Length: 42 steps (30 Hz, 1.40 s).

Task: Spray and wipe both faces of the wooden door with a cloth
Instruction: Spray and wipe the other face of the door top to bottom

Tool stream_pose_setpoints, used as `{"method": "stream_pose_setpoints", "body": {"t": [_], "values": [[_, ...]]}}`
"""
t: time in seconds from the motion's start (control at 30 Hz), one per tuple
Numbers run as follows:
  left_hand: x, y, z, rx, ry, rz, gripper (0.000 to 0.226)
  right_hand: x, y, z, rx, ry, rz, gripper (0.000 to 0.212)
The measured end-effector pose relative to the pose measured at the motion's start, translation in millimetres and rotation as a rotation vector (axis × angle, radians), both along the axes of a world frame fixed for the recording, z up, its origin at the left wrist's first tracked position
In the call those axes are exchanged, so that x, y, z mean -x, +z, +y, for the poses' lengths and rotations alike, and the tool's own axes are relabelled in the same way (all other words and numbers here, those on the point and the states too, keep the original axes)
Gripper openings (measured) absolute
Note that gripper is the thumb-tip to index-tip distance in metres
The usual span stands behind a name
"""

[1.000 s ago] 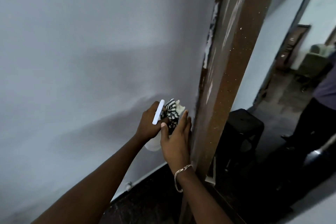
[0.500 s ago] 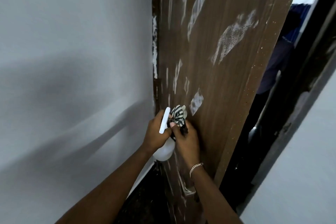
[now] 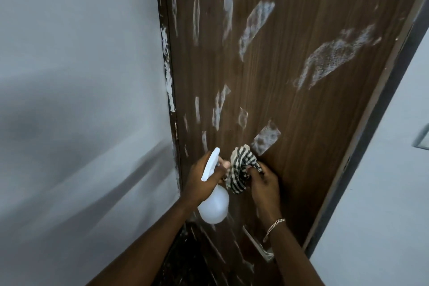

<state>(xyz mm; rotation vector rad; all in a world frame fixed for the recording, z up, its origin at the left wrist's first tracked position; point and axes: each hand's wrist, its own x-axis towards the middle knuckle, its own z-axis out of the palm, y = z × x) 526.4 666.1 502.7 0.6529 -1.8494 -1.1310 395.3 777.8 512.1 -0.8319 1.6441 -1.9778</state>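
The dark brown wooden door point(image 3: 301, 123) looms smeared above the right hand point(image 3: 264, 186) bunching a soft-looking black-and-white checked cloth point(image 3: 241, 167), the left hand point(image 3: 199, 181) beside it gripping a seemingly light white plastic spray bottle point(image 3: 213, 206) by the neck.

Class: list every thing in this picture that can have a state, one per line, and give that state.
wooden door: face streaked with whitish patches, not wiped off.
spray bottle: tilted, held at its neck.
left hand: grips the spray bottle.
cloth: bunched up, close to the door face.
right hand: grips the cloth.
bracelet: worn on the right wrist.
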Motion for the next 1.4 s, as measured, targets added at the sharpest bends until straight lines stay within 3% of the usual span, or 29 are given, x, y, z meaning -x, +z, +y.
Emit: {"method": "stream_pose_setpoints", "body": {"t": [0.03,0.17,0.27,0.33,0.37,0.47,0.53,0.63,0.73,0.83,0.93,1.1,1.3,1.4], "values": [[5,1,-4,-0.01,0.008,0.018,0.026,7,-2,-3,0.013,-0.006,-0.033,0.026],[26,2,-26,-0.027,0.056,0.062,0.064,36,-6,-19,0.095,0.022,-0.213,0.03],[42,14,-37,-0.006,0.065,0.031,0.029,54,-2,-32,0.138,0.045,-0.27,0.033],[55,23,-40,0.018,0.042,0.025,0.016,65,4,-38,0.124,0.024,-0.101,0.029],[60,26,-42,0.026,0.022,0.021,0.021,70,6,-40,0.105,-0.001,0.039,0.024],[72,26,-49,0.006,-0.049,-0.025,0.063,76,10,-50,0.072,-0.1,0.352,0.009],[79,20,-55,-0.003,-0.059,-0.059,0.08,76,12,-59,0.059,-0.107,0.407,0.011],[83,13,-67,-0.046,-0.034,-0.064,0.074,85,18,-73,0.068,-0.034,0.327,0.007],[86,12,-80,-0.055,-0.033,-0.085,0.068,102,19,-90,0.06,0.046,0.208,0.016],[92,15,-96,-0.074,-0.031,-0.049,0.07,109,16,-108,0.093,0.133,-0.062,0.027],[95,18,-120,-0.12,-0.023,0.021,0.07,109,19,-123,0.136,0.355,-0.349,0.035],[98,19,-166,-0.188,-0.039,0.043,0.058,99,24,-154,0.099,0.506,-0.296,0.044],[106,39,-227,-0.116,-0.097,0.078,0.047,92,45,-224,0.108,0.293,-0.34,0.028],[107,59,-260,-0.063,-0.091,0.102,0.05,88,58,-255,0.086,0.109,-0.075,0.025]]}}
